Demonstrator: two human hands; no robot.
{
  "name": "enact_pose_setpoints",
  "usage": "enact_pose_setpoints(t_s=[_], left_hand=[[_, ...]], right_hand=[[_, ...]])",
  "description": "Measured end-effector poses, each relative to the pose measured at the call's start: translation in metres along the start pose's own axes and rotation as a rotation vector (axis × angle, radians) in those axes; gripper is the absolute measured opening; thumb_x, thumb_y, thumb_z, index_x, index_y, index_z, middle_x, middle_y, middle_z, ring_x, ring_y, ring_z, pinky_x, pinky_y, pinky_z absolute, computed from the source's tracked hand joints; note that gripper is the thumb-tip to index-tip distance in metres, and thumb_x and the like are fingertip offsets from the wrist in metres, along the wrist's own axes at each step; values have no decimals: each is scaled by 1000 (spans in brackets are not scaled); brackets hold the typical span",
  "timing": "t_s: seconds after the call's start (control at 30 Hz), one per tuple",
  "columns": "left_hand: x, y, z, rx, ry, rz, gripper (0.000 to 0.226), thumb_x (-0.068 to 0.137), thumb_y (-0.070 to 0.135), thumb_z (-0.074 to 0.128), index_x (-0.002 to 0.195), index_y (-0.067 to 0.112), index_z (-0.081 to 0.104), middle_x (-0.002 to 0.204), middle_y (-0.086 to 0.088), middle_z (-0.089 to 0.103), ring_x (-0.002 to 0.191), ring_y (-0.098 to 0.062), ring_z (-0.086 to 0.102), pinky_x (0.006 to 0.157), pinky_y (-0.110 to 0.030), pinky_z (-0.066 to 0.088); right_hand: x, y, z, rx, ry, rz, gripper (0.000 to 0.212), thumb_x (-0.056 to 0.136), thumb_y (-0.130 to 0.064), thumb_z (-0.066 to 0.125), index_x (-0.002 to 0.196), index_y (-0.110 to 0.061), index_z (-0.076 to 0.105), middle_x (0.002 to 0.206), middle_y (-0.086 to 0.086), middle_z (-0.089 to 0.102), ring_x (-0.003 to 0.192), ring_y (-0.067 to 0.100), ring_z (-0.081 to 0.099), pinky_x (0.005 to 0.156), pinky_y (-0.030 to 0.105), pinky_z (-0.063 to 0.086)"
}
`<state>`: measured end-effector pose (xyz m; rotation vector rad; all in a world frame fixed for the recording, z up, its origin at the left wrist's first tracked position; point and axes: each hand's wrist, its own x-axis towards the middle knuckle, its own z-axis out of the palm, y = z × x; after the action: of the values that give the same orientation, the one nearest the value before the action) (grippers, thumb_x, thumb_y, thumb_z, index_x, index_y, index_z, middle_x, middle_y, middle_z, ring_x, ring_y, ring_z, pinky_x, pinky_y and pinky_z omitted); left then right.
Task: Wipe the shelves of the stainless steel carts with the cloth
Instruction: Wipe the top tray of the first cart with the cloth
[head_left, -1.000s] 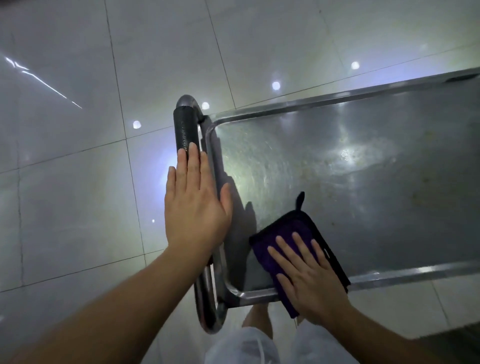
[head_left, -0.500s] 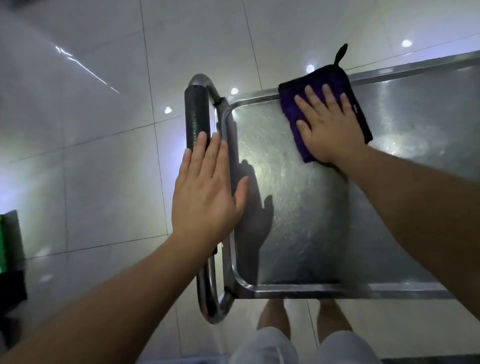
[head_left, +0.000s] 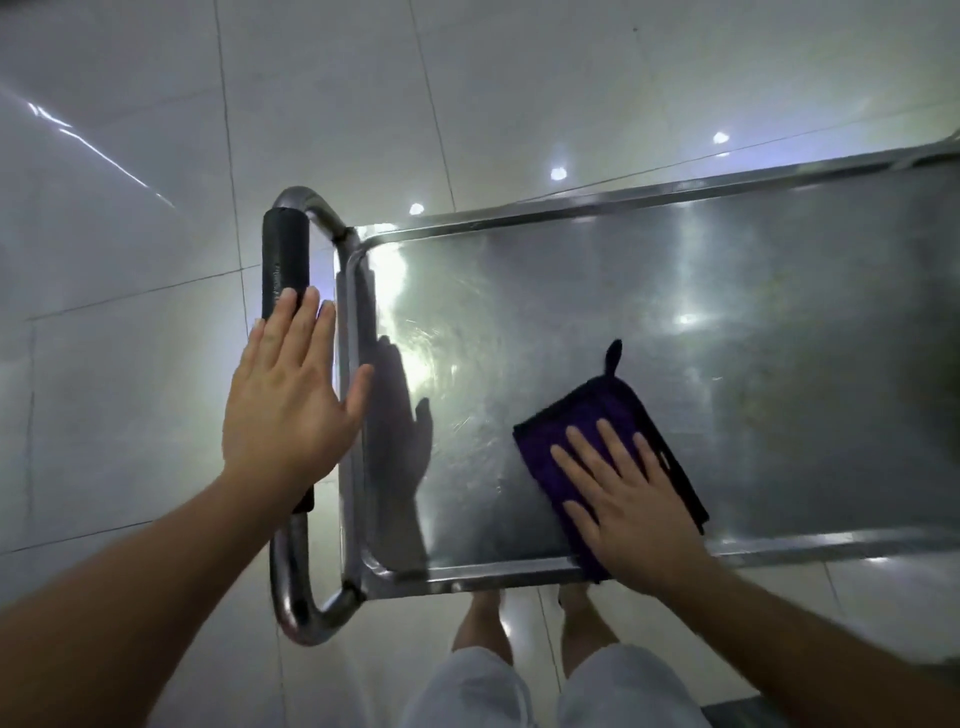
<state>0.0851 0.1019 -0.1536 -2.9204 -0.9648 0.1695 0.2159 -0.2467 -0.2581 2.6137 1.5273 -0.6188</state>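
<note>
The stainless steel cart's top shelf (head_left: 753, 322) runs from the middle of the view to the right, with a raised rim all round. A purple cloth (head_left: 587, 415) with a black hanging loop lies flat on the shelf near its front edge. My right hand (head_left: 628, 499) presses on the cloth with straight, spread fingers. My left hand (head_left: 291, 400) rests flat, fingers straight, on the cart's push handle (head_left: 284, 260), which has a black foam sleeve and sits at the shelf's left end.
Glossy white floor tiles (head_left: 130, 364) surround the cart and reflect ceiling lights. My legs in light shorts and my bare feet (head_left: 483, 618) stand right below the shelf's front rim (head_left: 779, 545).
My right hand has slid the cloth from the far rim back to the shelf's front edge. My left hand has stayed on the handle.
</note>
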Motion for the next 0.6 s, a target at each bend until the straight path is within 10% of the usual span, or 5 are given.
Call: enact_pose_setpoints(t_s=[0.23,0.6], left_hand=[[-2,2,-2,6,-7,3,84,101,66,23,163,10,26,172,-7,16,161,-20,0,130,-47,10],[1,2,0,17,10,7,86,98,65,36,162,9,31,171,-8,23,161,-19,0,130,-40,1]], right_hand=[[-47,30,11,48,-24,54,61,105,-51,31,163,-31,30,170,-4,26,160,24,15,125,55,20],[207,104,-88,103,142,239,65,106,-55,14,166,-36,3,175,-6,-2,161,22,-5,129,47,-6]])
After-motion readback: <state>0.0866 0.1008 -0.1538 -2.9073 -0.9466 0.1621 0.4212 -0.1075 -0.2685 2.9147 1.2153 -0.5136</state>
